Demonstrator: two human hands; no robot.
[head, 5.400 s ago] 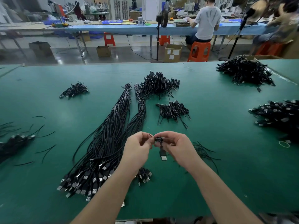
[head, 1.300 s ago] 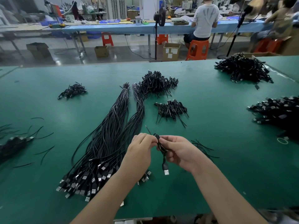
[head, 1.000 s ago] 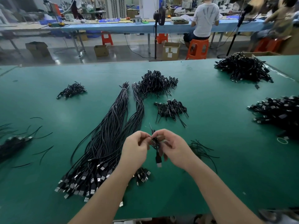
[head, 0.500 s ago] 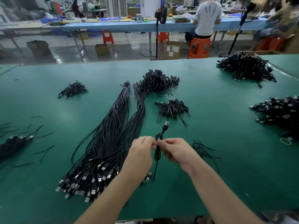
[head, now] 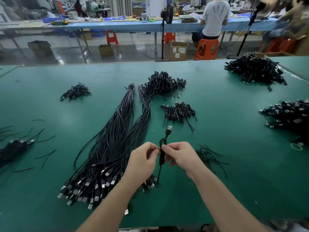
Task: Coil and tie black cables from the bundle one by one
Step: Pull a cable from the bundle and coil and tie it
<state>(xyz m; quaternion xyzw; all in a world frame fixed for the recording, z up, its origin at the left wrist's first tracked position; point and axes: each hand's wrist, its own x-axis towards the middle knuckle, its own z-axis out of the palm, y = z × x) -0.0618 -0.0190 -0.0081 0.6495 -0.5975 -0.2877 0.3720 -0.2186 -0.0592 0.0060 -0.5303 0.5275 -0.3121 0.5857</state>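
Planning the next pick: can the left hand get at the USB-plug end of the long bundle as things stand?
Probably yes, once freed. The left hand is pinching the coiled cable together with the right hand. The bundle's plug ends lie uncovered just left of the left forearm, nothing between.

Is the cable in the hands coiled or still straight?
Coiled. The cable is folded into a narrow bundle pinched between left hand and right hand; its plug sticks up, one tail hangs down.

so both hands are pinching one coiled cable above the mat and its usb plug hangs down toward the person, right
Not quite. In the head view both the left hand and right hand pinch the coiled cable, but its USB plug sticks up, pointing away from the person; a bare tail hangs down.
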